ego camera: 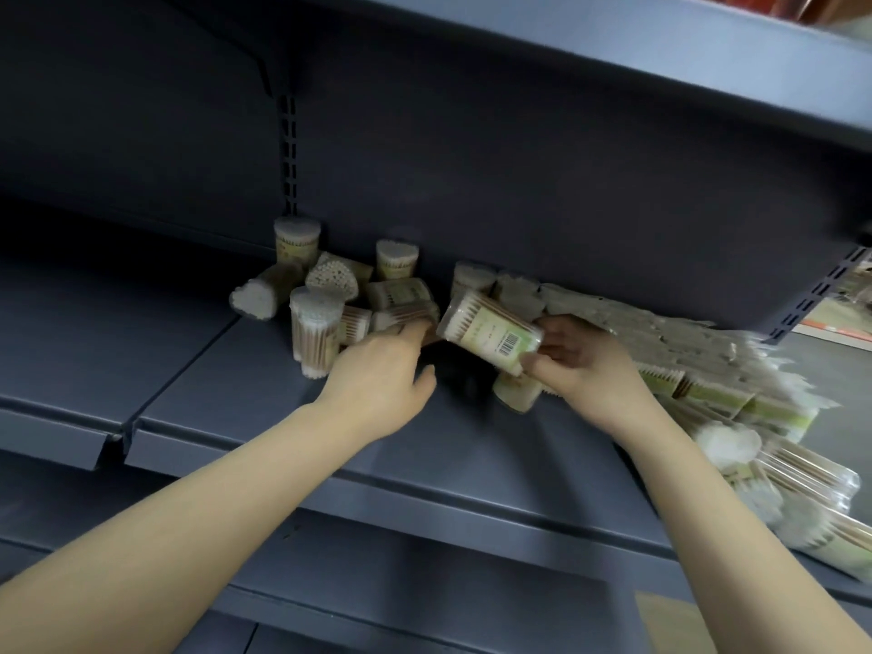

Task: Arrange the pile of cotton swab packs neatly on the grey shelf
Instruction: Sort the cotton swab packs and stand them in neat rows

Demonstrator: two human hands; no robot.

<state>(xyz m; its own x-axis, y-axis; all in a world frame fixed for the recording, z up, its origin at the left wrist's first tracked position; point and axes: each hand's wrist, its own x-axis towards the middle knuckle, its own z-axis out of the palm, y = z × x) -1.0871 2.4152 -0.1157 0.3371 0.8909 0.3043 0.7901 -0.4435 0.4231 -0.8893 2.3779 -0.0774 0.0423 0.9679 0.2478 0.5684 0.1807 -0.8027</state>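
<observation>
Here the grey shelf (264, 398) spans the view, with a long pile of cotton swab packs (736, 398) heaped along its right side and a smaller cluster of packs (330, 295), some upright, some tipped, near the back left. The right hand (580, 365) grips one barcoded pack (490, 332) above the shelf. The left hand (382, 370) reaches into the cluster, fingers curled on a lying pack (401, 318).
</observation>
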